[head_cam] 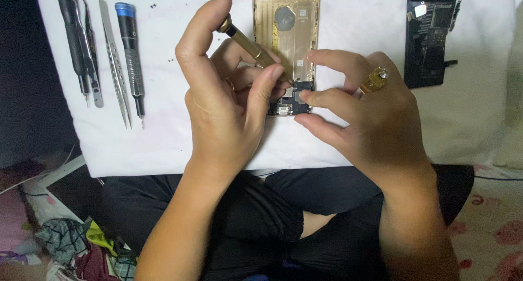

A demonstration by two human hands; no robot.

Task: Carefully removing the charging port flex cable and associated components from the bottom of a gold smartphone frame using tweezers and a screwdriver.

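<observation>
Head view, left hand hides gold screwdriver tip, phone housing cropped

Glossy gold metal phone shell, matt white cloth

No packages, signs or lit screens on the white table here. One small white sticker sits near the top of the dark circuit board at upper right, and a pale rectangular label lies inside the gold phone shell, beside a grey round patch.
</observation>
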